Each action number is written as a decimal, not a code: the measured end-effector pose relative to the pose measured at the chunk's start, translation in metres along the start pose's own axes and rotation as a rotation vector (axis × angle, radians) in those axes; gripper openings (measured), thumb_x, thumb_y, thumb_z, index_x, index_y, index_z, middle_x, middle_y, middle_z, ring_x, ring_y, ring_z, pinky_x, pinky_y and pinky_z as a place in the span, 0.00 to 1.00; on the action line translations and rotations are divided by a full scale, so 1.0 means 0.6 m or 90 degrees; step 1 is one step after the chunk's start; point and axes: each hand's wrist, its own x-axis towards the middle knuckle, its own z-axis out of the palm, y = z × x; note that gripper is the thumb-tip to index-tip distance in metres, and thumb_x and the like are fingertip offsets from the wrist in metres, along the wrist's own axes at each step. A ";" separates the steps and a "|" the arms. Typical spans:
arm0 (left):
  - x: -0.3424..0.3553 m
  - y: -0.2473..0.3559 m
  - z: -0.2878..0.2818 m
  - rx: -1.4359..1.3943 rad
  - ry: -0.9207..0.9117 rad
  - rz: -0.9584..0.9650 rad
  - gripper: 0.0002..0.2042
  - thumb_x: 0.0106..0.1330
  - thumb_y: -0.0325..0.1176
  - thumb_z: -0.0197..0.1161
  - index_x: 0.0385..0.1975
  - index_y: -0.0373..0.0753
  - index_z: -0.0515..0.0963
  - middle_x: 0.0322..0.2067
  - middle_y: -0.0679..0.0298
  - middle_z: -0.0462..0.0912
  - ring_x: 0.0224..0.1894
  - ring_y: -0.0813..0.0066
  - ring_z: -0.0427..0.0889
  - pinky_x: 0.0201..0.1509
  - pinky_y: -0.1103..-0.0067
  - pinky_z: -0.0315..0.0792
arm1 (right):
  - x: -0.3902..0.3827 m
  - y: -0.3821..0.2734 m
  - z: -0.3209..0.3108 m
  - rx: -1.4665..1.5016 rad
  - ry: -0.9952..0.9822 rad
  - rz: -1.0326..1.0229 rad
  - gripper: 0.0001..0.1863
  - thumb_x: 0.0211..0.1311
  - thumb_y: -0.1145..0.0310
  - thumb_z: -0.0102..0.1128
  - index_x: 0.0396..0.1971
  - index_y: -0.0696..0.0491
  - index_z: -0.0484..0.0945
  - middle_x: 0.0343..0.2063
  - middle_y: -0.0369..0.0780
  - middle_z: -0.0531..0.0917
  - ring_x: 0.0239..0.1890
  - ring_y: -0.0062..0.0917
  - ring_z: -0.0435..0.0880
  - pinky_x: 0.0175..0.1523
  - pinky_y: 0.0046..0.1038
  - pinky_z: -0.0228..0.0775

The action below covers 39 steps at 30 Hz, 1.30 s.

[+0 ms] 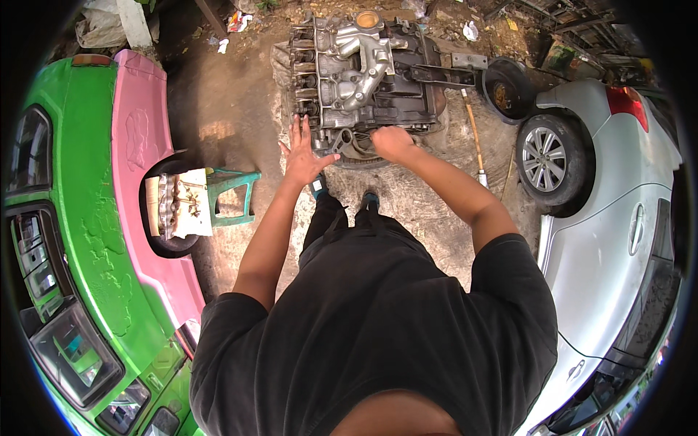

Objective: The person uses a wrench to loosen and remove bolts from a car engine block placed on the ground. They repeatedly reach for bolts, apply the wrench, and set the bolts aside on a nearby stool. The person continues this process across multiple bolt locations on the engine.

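Note:
A bare grey metal engine [407, 109] sits on the ground in front of me, with its branched intake manifold [374, 62] on top. My left hand [302, 156] is open at the engine's near left corner. Its fingers are spread, and the fingertips reach the engine's edge. At the near end, my right hand [393, 144] is closed in a fist against the engine. Whatever those fingers hold is hidden beneath them. A metal bracket with round holes [343, 143] lies between the two hands, above a dark toothed rim [363, 164].
Right of the engine lie a wooden-handled hammer [474, 131] and a black round basin [502, 94]. A silver car [603, 196] stands at right, a green and pink vehicle [87, 189] at left. Beside it, a green stool [246, 196] adjoins cardboard [193, 203] bearing metal parts.

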 end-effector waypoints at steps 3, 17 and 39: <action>-0.002 0.001 -0.003 0.003 -0.005 -0.003 0.63 0.41 0.63 0.71 0.72 0.46 0.34 0.73 0.58 0.32 0.74 0.51 0.35 0.68 0.41 0.29 | 0.005 -0.020 -0.005 -0.022 0.028 0.026 0.11 0.54 0.72 0.50 0.30 0.57 0.83 0.34 0.48 0.84 0.39 0.40 0.85 0.44 0.38 0.77; -0.003 0.004 -0.003 0.020 -0.009 -0.013 0.63 0.41 0.63 0.71 0.72 0.47 0.34 0.73 0.59 0.33 0.74 0.52 0.35 0.68 0.41 0.30 | 0.007 -0.042 0.009 0.017 0.046 0.057 0.12 0.57 0.73 0.49 0.33 0.58 0.82 0.33 0.49 0.84 0.37 0.40 0.86 0.42 0.36 0.79; -0.003 0.019 -0.019 0.054 -0.045 -0.051 0.63 0.41 0.65 0.69 0.72 0.46 0.34 0.73 0.61 0.33 0.74 0.52 0.35 0.68 0.42 0.29 | 0.059 -0.033 0.239 0.476 0.155 0.377 0.26 0.70 0.47 0.42 0.37 0.55 0.78 0.32 0.50 0.83 0.39 0.47 0.80 0.43 0.45 0.72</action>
